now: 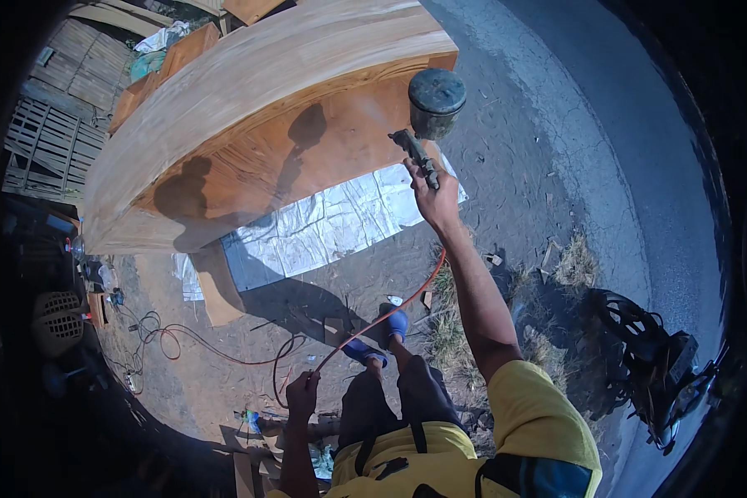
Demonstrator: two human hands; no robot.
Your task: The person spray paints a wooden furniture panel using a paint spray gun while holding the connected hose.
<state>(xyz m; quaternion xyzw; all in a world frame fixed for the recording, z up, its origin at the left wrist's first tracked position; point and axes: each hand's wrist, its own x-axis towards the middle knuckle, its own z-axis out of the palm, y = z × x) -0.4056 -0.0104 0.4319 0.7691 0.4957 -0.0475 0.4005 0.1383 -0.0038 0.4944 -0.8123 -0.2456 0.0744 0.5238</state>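
Observation:
My right hand [436,197] is stretched forward, its fingers wrapped round the handle of a spray gun [413,152]. On the gun sits a dark round paint cup [436,100]. A faint mist leaves the nozzle toward a large wooden piece of furniture [340,116], which has a curved pale edge and an orange-brown stained face. Shadows of my head, arm and the gun fall on that face. Down by my legs, my left hand [303,393] is closed on the red air hose [378,319], which runs up toward my right forearm.
A silvery sheet [324,224] lies on the dirt below the furniture. Loose hose and cables [170,330] coil at the left. A motorcycle [664,365] stands at the right beside the road [639,149]. A perforated plastic basket [56,322] sits far left.

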